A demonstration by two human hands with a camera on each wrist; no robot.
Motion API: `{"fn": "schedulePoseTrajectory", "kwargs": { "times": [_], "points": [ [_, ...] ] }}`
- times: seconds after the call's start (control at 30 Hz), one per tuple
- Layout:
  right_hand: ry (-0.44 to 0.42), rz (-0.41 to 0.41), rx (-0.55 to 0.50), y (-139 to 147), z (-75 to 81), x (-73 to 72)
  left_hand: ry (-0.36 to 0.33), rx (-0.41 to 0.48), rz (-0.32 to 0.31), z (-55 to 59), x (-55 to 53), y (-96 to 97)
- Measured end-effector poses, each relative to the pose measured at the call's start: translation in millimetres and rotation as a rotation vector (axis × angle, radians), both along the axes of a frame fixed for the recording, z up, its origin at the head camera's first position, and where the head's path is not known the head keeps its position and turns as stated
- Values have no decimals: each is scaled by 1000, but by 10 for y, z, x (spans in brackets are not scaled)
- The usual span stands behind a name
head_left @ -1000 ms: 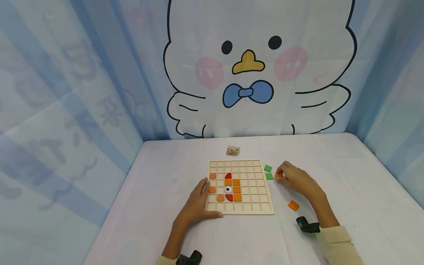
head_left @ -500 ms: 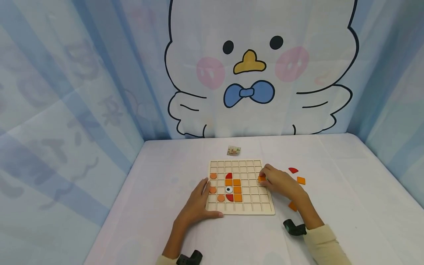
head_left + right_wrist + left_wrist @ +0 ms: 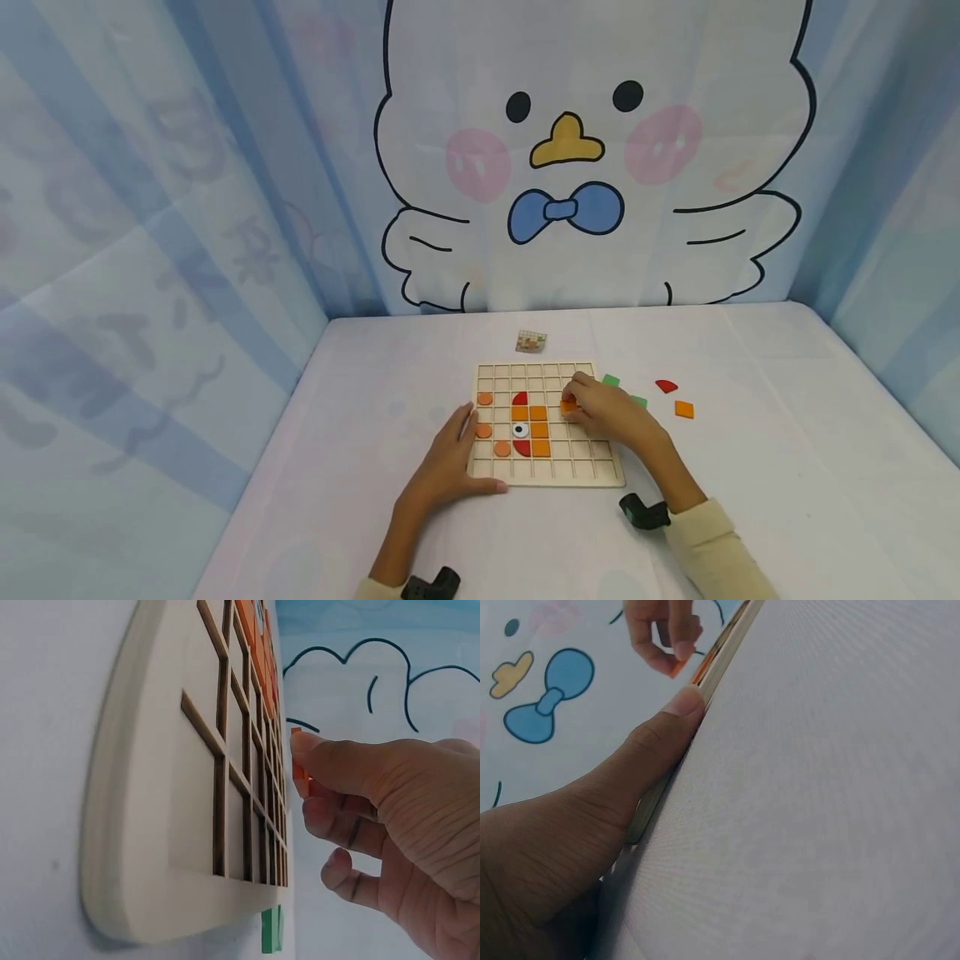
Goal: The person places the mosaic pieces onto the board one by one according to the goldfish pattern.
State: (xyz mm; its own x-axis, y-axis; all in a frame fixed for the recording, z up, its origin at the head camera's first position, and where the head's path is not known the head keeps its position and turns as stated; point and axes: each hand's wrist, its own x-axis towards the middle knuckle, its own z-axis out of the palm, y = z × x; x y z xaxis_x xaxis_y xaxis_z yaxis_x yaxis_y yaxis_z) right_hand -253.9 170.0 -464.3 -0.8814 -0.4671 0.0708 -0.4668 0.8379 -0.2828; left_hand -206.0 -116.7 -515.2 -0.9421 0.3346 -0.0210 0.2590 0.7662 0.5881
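My right hand (image 3: 611, 412) pinches an orange square tile (image 3: 568, 407) between thumb and fingers, over the right part of a wooden grid board (image 3: 581, 472). In the right wrist view the orange tile (image 3: 301, 784) is held on edge, apart from the board's face. My left hand (image 3: 442, 467) rests at the board's near left corner, fingers stretched along the left side, thumb along the front edge. On the board lie several orange square tiles (image 3: 540, 430), orange round discs (image 3: 502, 449), two red quarter-round pieces (image 3: 522, 448) and a white eye piece (image 3: 521, 430).
Right of the board lie a red quarter-round piece (image 3: 666, 386), an orange square tile (image 3: 684, 409) and green tiles (image 3: 611, 380), partly hidden by my right hand. A small patterned card (image 3: 531, 341) lies behind the board. A printed curtain (image 3: 465, 267) stands behind the table.
My right hand has carried the orange tile leftward from the table beside the board to over its right part. My left hand has stayed in place.
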Motion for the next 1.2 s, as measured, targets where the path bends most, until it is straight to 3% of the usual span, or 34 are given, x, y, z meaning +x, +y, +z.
{"fn": "schedulePoseTrajectory", "kwargs": {
  "times": [0.7, 1.2],
  "points": [
    [-41, 20, 29, -168, -61, -65, -6, -8, 6, 10, 4, 5],
    [-45, 32, 32, -192, -21, -67, -12, -12, 11, 15, -11, -4]
  ]
}}
